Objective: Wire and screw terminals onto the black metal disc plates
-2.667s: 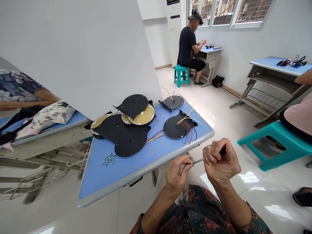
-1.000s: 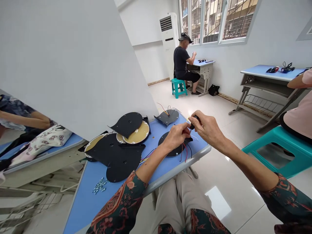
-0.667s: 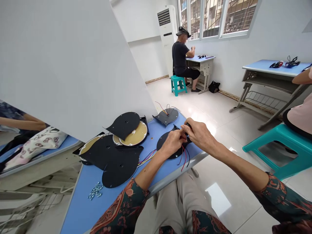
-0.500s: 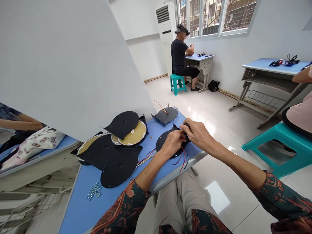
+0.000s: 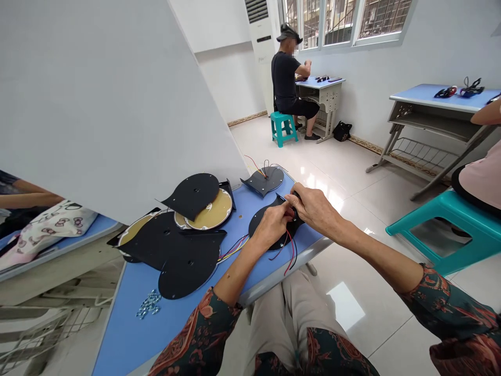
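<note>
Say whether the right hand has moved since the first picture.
Yes: the right hand has moved forward, from off the blue table's near edge to above the wired black disc on it.

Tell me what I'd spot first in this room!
You'd first spot the left hand and right hand close together over a round black plate with red wires on a blue table. Nearby lie a gold disc and shiny screws. Far off, a person sits on a teal stool.
</note>
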Demonstrator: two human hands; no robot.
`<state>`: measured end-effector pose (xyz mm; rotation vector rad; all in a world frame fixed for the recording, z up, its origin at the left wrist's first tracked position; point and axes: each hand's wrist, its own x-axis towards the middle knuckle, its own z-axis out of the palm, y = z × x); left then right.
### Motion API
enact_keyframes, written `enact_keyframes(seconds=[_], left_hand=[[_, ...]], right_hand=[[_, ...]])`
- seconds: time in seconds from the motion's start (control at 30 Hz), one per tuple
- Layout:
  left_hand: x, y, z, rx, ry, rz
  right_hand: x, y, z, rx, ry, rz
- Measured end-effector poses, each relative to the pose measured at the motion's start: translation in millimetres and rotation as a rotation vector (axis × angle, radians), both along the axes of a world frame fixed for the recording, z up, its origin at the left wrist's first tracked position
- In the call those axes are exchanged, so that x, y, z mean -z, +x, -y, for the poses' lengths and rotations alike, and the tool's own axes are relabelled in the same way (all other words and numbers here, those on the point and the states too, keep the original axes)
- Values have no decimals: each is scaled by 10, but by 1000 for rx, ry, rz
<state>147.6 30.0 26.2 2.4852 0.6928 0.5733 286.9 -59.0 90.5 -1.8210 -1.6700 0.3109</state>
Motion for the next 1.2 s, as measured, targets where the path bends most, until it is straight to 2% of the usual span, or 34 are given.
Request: enact_keyframes(seconds=[0.5, 0.67, 0.77, 0.87, 1.07, 1.2], left_hand=[[138, -30, 108, -79, 69, 106], [120, -32, 115, -69, -5, 219], [127, -6, 121, -87, -45, 263], [147, 23, 120, -130, -18, 273], [172, 32, 122, -156, -3, 252], [174, 34, 123, -154, -18, 261]], right_hand=[[14, -11, -41, -16, -21, 78], [59, -20, -92, -56, 9, 139], [36, -41, -97, -52, -5, 160], [-7, -39, -75, -70, -20, 161], [-38, 61, -26, -205, 70, 63], [-59, 57, -4, -155, 37, 107]])
